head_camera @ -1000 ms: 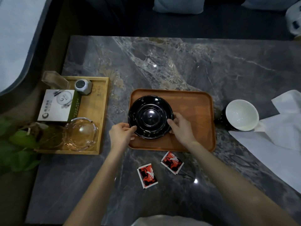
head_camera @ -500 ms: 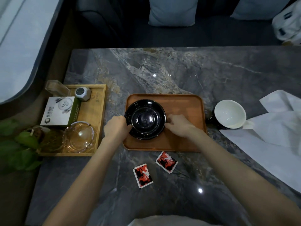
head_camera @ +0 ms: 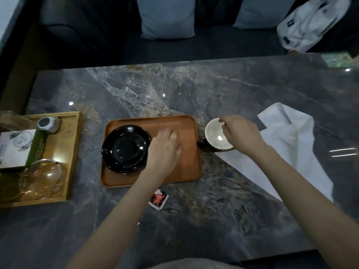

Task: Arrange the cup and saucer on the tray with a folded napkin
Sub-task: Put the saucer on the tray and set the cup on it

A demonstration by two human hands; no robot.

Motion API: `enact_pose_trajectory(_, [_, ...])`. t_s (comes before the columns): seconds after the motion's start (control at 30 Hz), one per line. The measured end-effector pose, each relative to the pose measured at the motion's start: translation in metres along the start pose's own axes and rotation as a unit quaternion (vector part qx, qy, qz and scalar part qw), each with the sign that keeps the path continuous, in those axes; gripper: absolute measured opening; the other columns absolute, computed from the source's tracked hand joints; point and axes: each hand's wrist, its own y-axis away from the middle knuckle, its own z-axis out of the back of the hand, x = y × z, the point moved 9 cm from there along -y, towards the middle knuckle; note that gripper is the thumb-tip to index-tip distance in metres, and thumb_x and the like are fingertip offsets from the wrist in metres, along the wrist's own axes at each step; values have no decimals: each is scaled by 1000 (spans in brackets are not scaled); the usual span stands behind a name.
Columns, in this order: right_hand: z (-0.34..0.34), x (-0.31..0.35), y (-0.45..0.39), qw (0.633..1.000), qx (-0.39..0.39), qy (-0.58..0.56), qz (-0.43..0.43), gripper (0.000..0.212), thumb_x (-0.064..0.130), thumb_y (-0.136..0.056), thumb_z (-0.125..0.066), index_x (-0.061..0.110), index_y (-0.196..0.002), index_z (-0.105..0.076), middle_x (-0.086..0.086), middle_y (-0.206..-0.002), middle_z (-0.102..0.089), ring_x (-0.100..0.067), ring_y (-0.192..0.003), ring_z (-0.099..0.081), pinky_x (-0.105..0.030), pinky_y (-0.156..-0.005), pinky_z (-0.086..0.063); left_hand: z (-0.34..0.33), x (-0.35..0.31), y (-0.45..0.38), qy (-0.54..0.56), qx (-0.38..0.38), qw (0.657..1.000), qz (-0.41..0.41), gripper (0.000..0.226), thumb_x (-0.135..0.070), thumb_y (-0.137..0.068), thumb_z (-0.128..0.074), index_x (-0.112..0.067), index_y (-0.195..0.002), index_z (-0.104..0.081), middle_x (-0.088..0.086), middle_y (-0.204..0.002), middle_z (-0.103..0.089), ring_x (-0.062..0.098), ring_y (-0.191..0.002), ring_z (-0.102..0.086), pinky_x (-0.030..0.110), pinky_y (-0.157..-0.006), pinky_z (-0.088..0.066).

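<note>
Around: a bamboo tray [head_camera: 72, 152] with a white box [head_camera: 16, 147], a small grey gadget [head_camera: 48, 123] and a glass dish [head_camera: 45, 174] stands well to the left of the left fingers; a red sachet [head_camera: 159, 197] lies on the marble surface [head_camera: 223, 94] beside the left forearm.
In the way: the left hand [head_camera: 165, 150] covers the saucer's right edge; the right hand [head_camera: 240, 133] hides the cup's far right rim.
Saucer [head_camera: 124, 149]: glossy black, round, lying on the left part of the wooden tray [head_camera: 186, 162], just left of the left fingers.
Cup [head_camera: 217, 137]: white inside, dark outside, off the tray, touching the napkin [head_camera: 291, 144].
Left fingers [head_camera: 166, 133]: loosely curled over the tray; contact with the saucer cannot be told.
Right fingers [head_camera: 223, 121]: bent at the cup's rim, seemingly pinching it, though blur leaves this unsure.
</note>
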Motion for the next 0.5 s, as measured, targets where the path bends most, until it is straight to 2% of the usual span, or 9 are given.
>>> enact_pose_trajectory(0.1, [-7,-41,4,1000,9,18,-4,35,12,-92,-43,11,-127,-47,-14,-124,-55,-33,-110,-50,-39,-81,-44,-32,-38,-6,-8,40,998,-39,51,-24,-77,-62,1,-121,-55,19,-126,-58,35,-114,-57,42,-88,-50])
enact_pose_trajectory(0.17, [-21,-62,4,999,43,-14,-18,47,13,-92,-45,12,-138,-36,-14,-135,-49,-34,-119,-46,-41,-90,-43,-56,-50,-9,-28,80,996,-42,60,-30,-87,-55,-2,-137,-39,13,-146,-39,29,-134,-38,40,-105,-36])
enact_pose_trajectory(0.23, [-37,-76,4,990,88,-102,-36,59,13,-93,-45,10,-146,-21,-14,-146,-39,-32,-130,-39,-41,-102,-36,-68,-57,-14,-50,89,994,-36,65,-30,-84,-63,-1,-137,-39,13,-148,-35,28,-136,-34,43,-107,-33])
enact_pose_trajectory(0.3, [-51,-82,4,969,132,-200,-60,62,13,-94,-44,9,-148,-15,-13,-149,-36,-30,-133,-37,-34,-105,-32,-80,-56,-16,-35,112,993,-8,56,-20,-87,-58,-1,-136,-40,17,-149,-31,31,-138,-30,46,-109,-29])
enact_pose_trajectory(0.33, [-55,-86,5,956,148,-240,-79,60,14,-94,-44,10,-148,-17,-12,-146,-40,-29,-131,-41,-29,-101,-33,-85,-56,-17,-24,125,992,10,49,-13,-90,-51,0,-136,-40,18,-150,-30,33,-138,-29,47,-109,-28])
enact_pose_trajectory(0.4, [-58,-88,6,937,160,-296,-94,49,14,-95,-43,13,-142,-33,-7,-129,-55,-24,-117,-53,-16,-83,-38,-84,-56,-19,-29,107,994,22,40,-3,-83,-51,-1,-122,-55,23,-136,-48,38,-126,-46,48,-94,-44])
enact_pose_trajectory(0.43, [-56,-86,5,934,156,-310,-83,43,12,-94,-43,17,-137,-42,-4,-120,-59,-20,-110,-56,-15,-75,-39,-84,-56,-21,-37,103,994,25,36,-1,-76,-57,-2,-112,-60,23,-124,-58,39,-114,-56,46,-82,-51])
enact_pose_trajectory(0.5, [-53,-81,4,933,153,-321,-59,41,8,-92,-41,20,-130,-50,1,-108,-61,-15,-98,-58,-18,-75,-41,-84,-57,-22,-46,97,994,20,37,4,-64,-68,-3,-100,-63,18,-101,-67,37,-91,-64,40,-65,-53])
